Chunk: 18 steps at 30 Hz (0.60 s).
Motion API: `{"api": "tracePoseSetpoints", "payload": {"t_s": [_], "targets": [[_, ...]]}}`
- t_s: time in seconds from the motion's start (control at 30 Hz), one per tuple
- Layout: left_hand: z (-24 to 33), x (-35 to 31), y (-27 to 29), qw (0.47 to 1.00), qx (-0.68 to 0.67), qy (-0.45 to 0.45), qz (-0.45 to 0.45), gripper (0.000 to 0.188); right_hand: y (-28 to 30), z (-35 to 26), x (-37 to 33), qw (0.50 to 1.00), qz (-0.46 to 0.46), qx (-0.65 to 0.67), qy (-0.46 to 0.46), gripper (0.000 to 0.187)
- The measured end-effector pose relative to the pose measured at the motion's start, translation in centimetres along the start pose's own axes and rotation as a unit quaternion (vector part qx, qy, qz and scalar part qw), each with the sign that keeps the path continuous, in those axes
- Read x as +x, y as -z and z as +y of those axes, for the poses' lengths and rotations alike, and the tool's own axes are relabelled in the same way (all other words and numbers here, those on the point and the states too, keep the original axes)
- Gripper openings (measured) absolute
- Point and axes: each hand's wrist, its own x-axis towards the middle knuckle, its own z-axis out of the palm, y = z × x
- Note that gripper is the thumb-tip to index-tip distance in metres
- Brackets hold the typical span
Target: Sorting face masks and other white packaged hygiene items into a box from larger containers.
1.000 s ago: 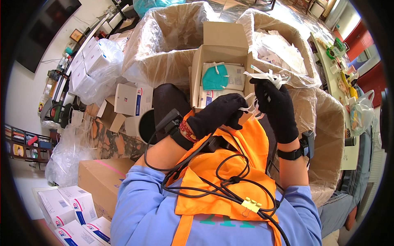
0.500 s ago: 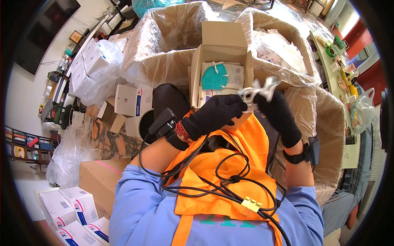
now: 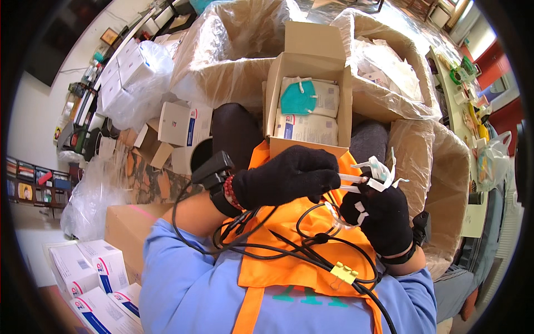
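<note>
My left hand (image 3: 289, 175), in a black knit glove, is closed in a pinch on the ends of white elastic straps (image 3: 382, 171). My right hand (image 3: 384, 225), gloved the same way, is closed round the bundle of these straps; loose ends stick out above its fingers and a loop hangs beside it. Just ahead of my left hand an open cardboard box (image 3: 345, 106) stands between my knees. Inside, a teal face mask (image 3: 298, 98) with white straps lies on top of white printed packets (image 3: 311, 129).
Large plastic-lined cartons stand beyond the box: one at far left (image 3: 222, 75), one at far right (image 3: 384, 103) holding white packets, another (image 3: 453, 167) by my right arm. White boxes (image 3: 100, 306) are stacked at lower left. Black cables (image 3: 278, 250) run across my orange apron (image 3: 328, 267).
My right hand has come down toward my body with the straps and turned. My left hand has moved slightly down, still pinching the strap ends. The whole view has shifted a little.
</note>
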Motion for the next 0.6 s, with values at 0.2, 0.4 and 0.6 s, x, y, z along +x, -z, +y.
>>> {"api": "tracePoseSetpoints", "payload": {"t_s": [0.2, 0.4, 0.6], "targets": [[-0.9, -3.5, 2.0, 0.991, 0.124, -0.044, 0.004, 0.015, -0.2, -0.6, -1.4, 0.789, -0.013, -0.592, 0.167, 0.010], [-4.6, -6.8, 5.6, 0.995, -0.007, 0.002, 0.099, 0.010, 8.3, -3.9, -3.2, 0.961, 0.014, -0.246, 0.129, 0.026], [-12.9, -17.2, 23.7, 0.838, 0.434, 0.022, 0.331, 0.015, 11.9, -6.9, -2.4, 0.851, 0.186, -0.282, 0.401, 0.031]]}}
